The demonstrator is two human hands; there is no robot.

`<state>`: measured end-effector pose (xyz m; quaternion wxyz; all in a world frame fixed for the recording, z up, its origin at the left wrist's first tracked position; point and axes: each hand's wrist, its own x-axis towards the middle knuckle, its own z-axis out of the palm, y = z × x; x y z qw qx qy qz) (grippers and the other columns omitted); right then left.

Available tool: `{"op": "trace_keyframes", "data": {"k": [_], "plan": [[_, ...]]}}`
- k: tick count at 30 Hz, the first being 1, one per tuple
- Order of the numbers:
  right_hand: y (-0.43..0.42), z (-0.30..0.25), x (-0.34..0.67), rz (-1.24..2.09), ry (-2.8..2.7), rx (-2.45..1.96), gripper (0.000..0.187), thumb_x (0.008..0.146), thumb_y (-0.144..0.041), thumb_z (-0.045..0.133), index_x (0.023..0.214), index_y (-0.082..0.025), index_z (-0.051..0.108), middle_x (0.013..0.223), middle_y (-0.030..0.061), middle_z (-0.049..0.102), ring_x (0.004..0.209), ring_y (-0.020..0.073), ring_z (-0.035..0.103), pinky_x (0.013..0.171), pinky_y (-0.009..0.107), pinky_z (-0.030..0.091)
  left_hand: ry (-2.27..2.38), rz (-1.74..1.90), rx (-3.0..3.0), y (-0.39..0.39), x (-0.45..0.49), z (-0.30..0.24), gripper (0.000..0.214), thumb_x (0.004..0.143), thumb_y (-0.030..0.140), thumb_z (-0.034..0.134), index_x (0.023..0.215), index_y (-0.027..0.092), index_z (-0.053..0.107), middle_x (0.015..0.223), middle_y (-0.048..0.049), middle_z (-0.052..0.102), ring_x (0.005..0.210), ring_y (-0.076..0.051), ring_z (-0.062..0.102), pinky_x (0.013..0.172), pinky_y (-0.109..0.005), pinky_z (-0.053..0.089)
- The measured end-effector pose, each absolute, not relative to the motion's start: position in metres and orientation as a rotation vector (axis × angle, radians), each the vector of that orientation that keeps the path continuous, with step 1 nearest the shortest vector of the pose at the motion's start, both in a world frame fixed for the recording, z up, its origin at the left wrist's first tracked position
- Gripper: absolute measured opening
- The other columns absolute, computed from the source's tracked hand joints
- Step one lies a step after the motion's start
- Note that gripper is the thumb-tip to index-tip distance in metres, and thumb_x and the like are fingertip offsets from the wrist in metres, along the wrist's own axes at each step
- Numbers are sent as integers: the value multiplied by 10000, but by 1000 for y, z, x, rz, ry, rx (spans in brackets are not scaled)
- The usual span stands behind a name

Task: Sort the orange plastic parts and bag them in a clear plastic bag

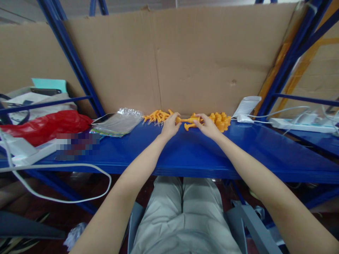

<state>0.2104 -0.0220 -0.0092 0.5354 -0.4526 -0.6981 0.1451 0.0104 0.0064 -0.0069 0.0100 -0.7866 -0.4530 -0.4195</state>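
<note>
Now both hands clamped on orange plastic bolt point(188, 120) at mid rear edge of blue shelf point(185, 151): left hand point(171, 126) pinches left end, right hand point(208, 127) right end. Long axis left-right, along rear edge. Hands equally near.

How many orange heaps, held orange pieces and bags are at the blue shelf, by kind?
Orange heaps, left heap and right heap: 2
Orange piece held by left hand and right hand: 1
Clear bag bundle: 1
Red bag: 1
White pouch: 1
Total: 6
</note>
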Motion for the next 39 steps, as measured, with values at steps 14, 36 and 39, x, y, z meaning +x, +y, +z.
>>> {"op": "trace_keyframes", "data": {"k": [14,36,39], "plan": [[-28,-2,209,598,-1544,-1148,264,888,-458,636,810,-213,573,641,-34,529,523,106,502,535,233,409,-1427,-1532,-2370,17,10,-12,446,864,136,613,1291,199,504,1130,-88,671,998,-191,658,892,-328,528],[-23,-4,211,577,-1586,-1028,240,819,-437,654,872,-242,525,858,19,606,814,170,574,678,261,481,-1440,-1421,-2378,10,7,-5,539,870,138,602,1386,200,458,1240,-107,652,1022,-199,661,926,-332,516],[-22,-5,212,571,-1607,-1027,207,840,-410,624,872,-241,507,862,18,598,798,162,573,696,269,484,-1389,-1439,-2377,10,6,-5,543,863,130,603,1382,202,462,1271,-111,647,1053,-207,659,954,-349,511]]}}
